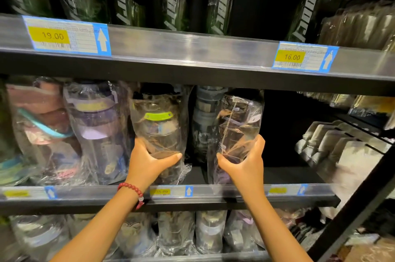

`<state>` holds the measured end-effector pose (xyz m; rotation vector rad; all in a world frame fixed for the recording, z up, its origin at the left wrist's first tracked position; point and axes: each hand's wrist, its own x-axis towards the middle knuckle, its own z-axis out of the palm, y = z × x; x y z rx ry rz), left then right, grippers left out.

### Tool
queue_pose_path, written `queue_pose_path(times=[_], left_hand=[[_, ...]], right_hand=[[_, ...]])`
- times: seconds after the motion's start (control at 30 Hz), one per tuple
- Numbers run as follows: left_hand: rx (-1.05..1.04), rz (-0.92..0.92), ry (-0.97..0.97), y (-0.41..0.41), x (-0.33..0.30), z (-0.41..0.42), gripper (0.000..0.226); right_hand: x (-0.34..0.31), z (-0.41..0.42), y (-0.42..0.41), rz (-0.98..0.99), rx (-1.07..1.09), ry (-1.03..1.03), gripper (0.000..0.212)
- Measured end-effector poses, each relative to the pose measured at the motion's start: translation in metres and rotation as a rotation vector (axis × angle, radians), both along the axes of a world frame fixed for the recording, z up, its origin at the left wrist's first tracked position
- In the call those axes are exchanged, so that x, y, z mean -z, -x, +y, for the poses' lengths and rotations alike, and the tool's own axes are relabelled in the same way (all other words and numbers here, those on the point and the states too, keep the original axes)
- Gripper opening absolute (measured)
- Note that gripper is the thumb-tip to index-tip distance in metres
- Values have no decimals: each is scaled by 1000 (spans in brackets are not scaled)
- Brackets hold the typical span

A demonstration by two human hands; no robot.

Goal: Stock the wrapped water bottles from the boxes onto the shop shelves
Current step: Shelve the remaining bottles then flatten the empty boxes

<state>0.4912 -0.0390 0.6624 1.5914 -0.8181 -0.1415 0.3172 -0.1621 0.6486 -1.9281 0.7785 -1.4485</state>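
Everything on these shelves is bagged in thin, glossy, crinkly clear plastic film. Mid-frame, the dark translucent plastic bottle with the matt lime-green strap (pixel 159 129) sits in a wrinkled shiny wrap, same as the clear purple-tinted plastic bottle (pixel 235 133) right of centre. The dark metal shelf edge (pixel 192 73) looks smooth and matt, with a glossy clear plastic label strip (pixel 192 44) over it. Yellow-and-blue paper price tag (pixel 66 36), upper left, sits flat behind the strip. At lower centre there's a red bracelet of smooth polished beads (pixel 132 189).

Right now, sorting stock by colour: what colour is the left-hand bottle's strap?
Lime green strap, head view.
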Motion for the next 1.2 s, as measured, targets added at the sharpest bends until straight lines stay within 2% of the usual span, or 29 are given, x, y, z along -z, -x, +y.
queue_pose_path(times=[0.1, 0.37, 0.5, 0.57, 0.77, 0.83, 0.97, 1.1, 1.2], left_hand=[[21, 18, -59, -5, -3, -4, 56], [32, 13, -49, -10, 5, -3, 63], [37, 42, -86, -9, 8, 0, 57], [48, 56, -125, -10, 14, 3, 62], [110, 19, -149, -9, 15, 14, 69], [121, -5, -139, -9, 15, 17, 66], [86, -22, -127, -7, 16, 18, 66], [76, 11, -97, -8, 17, 18, 82], [76, 25, -115, -7, 18, 18, 94]], right_hand=[[1, 5, -10, 4, -12, 12, 70], [3, 18, -38, -3, -89, -42, 59], [4, 18, -42, -9, -126, -83, 59], [4, 18, -37, 15, -193, -91, 59], [4, 15, -10, 267, -331, -230, 71], [4, 9, -3, 338, -354, -252, 61], [5, 5, -5, 398, -294, -247, 43], [8, 12, -18, 360, -170, -184, 49], [16, 18, -29, 338, -29, -127, 64]])
